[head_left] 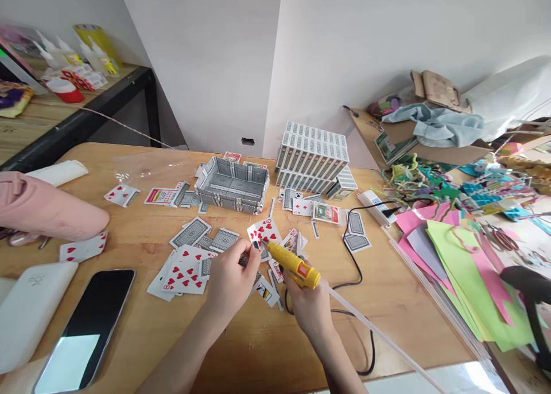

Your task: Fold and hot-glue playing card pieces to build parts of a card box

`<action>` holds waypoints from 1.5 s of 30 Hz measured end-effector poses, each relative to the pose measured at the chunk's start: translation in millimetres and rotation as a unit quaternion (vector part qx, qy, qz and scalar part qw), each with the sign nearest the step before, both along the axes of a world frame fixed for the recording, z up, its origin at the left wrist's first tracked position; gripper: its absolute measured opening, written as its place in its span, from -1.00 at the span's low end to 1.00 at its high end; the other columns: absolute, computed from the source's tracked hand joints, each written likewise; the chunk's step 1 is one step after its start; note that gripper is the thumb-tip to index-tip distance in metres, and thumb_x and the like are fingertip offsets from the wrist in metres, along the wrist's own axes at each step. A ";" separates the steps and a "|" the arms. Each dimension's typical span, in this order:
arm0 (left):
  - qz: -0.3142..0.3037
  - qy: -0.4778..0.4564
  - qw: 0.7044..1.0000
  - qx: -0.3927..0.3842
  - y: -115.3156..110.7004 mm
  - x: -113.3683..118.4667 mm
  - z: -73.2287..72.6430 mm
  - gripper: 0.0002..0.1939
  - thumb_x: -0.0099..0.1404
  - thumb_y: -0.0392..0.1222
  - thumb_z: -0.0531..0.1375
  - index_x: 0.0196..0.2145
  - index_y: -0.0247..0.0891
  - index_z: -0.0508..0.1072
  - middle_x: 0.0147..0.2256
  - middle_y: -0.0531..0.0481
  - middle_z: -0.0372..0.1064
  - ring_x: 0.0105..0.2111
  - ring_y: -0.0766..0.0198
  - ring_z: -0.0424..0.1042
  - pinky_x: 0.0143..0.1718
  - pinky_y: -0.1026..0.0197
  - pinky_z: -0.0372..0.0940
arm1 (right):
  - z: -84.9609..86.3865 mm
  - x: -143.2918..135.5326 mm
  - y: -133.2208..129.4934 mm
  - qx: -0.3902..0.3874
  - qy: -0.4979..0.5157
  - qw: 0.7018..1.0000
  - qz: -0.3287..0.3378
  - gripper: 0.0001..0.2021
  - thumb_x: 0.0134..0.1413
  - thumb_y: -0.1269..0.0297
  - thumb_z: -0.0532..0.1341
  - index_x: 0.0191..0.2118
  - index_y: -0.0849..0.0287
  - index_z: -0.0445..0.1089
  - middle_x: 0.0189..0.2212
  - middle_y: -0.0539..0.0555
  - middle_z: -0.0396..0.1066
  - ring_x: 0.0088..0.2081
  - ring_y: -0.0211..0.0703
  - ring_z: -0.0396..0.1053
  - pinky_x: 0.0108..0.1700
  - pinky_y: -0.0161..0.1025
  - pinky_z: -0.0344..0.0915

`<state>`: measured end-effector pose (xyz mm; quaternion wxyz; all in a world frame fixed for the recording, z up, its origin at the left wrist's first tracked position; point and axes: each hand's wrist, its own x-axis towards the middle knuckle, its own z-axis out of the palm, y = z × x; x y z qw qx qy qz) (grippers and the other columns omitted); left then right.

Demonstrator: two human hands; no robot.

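Observation:
My left hand [235,270] pinches a playing card [267,231], a six of hearts, by its near edge. In my right hand [307,302] is a yellow glue gun [297,265], its nozzle at the card's near edge close to my left fingertips. A long clear glue stick [379,331] sticks out of the gun's back. Loose playing cards [185,270] lie around both hands, some face up, some face down. Beyond them stands an open box [232,186] built from grey-backed cards.
Stacked card packs [312,153] stand at the back. A black cord [357,262] runs from a white power strip [376,207] past my right hand. At left are a phone [88,325], a white case [38,311] and a pink bottle [51,207]; coloured sheets [465,279] lie at right.

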<state>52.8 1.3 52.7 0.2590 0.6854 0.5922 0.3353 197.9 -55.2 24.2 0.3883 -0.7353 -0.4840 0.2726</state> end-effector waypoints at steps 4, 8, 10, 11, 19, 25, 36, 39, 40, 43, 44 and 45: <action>0.007 -0.002 0.999 0.038 -0.3 0.8 -6.7 -0.78 0.20 -0.24 0.04 -0.59 -0.22 0.14 -0.68 0.19 0.06 -0.66 0.44 0.10 -0.55 0.38 0.03 | 2.2 -0.2 -0.3 -0.040 0.042 0.998 0.010 -0.76 0.03 0.17 0.13 -0.28 0.23 0.37 -0.48 0.07 0.42 -0.45 -0.12 0.34 -0.41 -0.29 0.23; 0.014 0.000 0.998 0.066 -0.9 2.8 -10.9 -0.78 0.20 -0.27 0.05 -0.59 -0.23 0.14 -0.68 0.19 0.06 -0.67 0.45 0.09 -0.56 0.38 0.03 | 4.0 0.0 -0.5 -0.033 0.054 0.998 0.011 -0.73 0.03 0.14 0.13 -0.27 0.24 0.38 -0.48 0.07 0.42 -0.43 -0.11 0.34 -0.39 -0.28 0.24; 0.019 0.003 0.997 0.076 -1.0 3.6 -11.1 -0.77 0.19 -0.28 0.06 -0.60 -0.23 0.13 -0.69 0.20 0.04 -0.68 0.45 0.07 -0.57 0.39 0.02 | 5.3 -0.1 -0.9 -0.036 0.063 0.997 0.008 -0.73 0.04 0.12 0.13 -0.28 0.24 0.39 -0.51 0.06 0.41 -0.46 -0.13 0.33 -0.41 -0.29 0.24; 0.020 0.005 0.997 0.080 -0.9 3.9 -11.0 -0.76 0.19 -0.28 0.06 -0.61 -0.23 0.13 -0.69 0.20 0.03 -0.68 0.46 0.06 -0.57 0.39 0.02 | 6.1 -0.2 -1.2 -0.040 0.066 0.997 0.004 -0.73 0.04 0.12 0.13 -0.29 0.24 0.38 -0.52 0.05 0.40 -0.47 -0.14 0.32 -0.41 -0.29 0.23; 0.022 -0.001 0.996 0.090 0.6 3.1 -7.8 -0.74 0.18 -0.29 0.07 -0.62 -0.24 0.11 -0.70 0.21 0.00 -0.69 0.47 0.03 -0.58 0.40 0.01 | 12.8 -1.8 -3.4 -0.063 0.089 0.994 0.008 -0.75 0.06 0.11 0.11 -0.33 0.22 0.35 -0.54 0.01 0.35 -0.49 -0.18 0.29 -0.42 -0.31 0.23; 0.033 -0.009 0.995 0.098 1.5 3.1 -7.2 -0.73 0.17 -0.31 0.07 -0.63 -0.24 0.09 -0.70 0.21 -0.02 -0.69 0.48 0.01 -0.58 0.40 0.00 | 13.3 -1.8 -2.6 -0.067 0.084 0.994 0.011 -0.79 0.05 0.15 0.11 -0.38 0.21 0.31 -0.58 0.00 0.33 -0.52 -0.21 0.25 -0.46 -0.33 0.20; 0.049 -0.033 0.993 0.103 1.9 2.0 -5.8 -0.71 0.18 -0.30 0.08 -0.63 -0.23 0.07 -0.70 0.21 -0.09 -0.68 0.46 -0.05 -0.60 0.38 -0.03 | 9.6 2.1 -4.6 -0.044 -0.021 0.998 0.035 -0.79 0.06 0.16 0.08 -0.50 0.14 0.22 -0.56 0.03 0.34 -0.49 -0.15 0.29 -0.47 -0.31 0.16; 0.065 -0.033 0.992 0.099 3.6 -0.3 -3.7 -0.71 0.18 -0.29 0.07 -0.63 -0.23 0.08 -0.69 0.20 -0.08 -0.68 0.45 -0.05 -0.60 0.37 -0.03 | 5.0 9.6 -4.9 -0.020 -0.095 0.995 0.023 -0.77 0.06 0.18 0.08 -0.55 0.11 0.14 -0.61 -0.01 0.26 -0.53 -0.18 0.24 -0.49 -0.31 0.13; 0.066 -0.034 0.993 0.091 4.3 -1.3 -3.1 -0.72 0.18 -0.29 0.07 -0.64 -0.23 0.08 -0.69 0.20 -0.08 -0.68 0.45 -0.05 -0.60 0.37 -0.03 | 3.2 14.8 -4.2 -0.007 -0.119 0.993 0.016 -0.76 0.06 0.18 0.08 -0.55 0.11 0.13 -0.62 -0.02 0.24 -0.54 -0.18 0.23 -0.49 -0.31 0.13; 0.066 -0.041 0.995 0.059 6.2 -4.2 -1.8 -0.72 0.17 -0.28 0.07 -0.64 -0.23 0.09 -0.69 0.20 -0.05 -0.68 0.45 -0.03 -0.61 0.37 -0.02 | -5.2 40.8 1.8 0.016 -0.185 0.983 -0.003 -0.81 0.09 0.18 0.06 -0.47 0.12 0.19 -0.56 0.01 0.27 -0.49 -0.15 0.26 -0.44 -0.28 0.16; 0.065 -0.043 0.996 0.049 6.7 -5.1 -1.5 -0.72 0.17 -0.27 0.07 -0.65 -0.23 0.09 -0.69 0.19 -0.05 -0.68 0.44 -0.02 -0.61 0.36 -0.02 | -9.3 52.6 5.3 0.013 -0.207 0.978 -0.015 -0.85 0.10 0.19 0.05 -0.41 0.13 0.21 -0.55 0.00 0.28 -0.50 -0.15 0.26 -0.45 -0.28 0.15; 0.064 -0.045 0.996 0.039 7.0 -6.0 -1.5 -0.72 0.17 -0.27 0.07 -0.65 -0.22 0.09 -0.70 0.19 -0.04 -0.68 0.44 -0.02 -0.61 0.36 -0.01 | -14.1 65.4 9.5 0.026 -0.237 0.971 -0.019 -0.88 0.09 0.21 0.05 -0.36 0.13 0.21 -0.51 0.02 0.28 -0.49 -0.14 0.26 -0.46 -0.28 0.15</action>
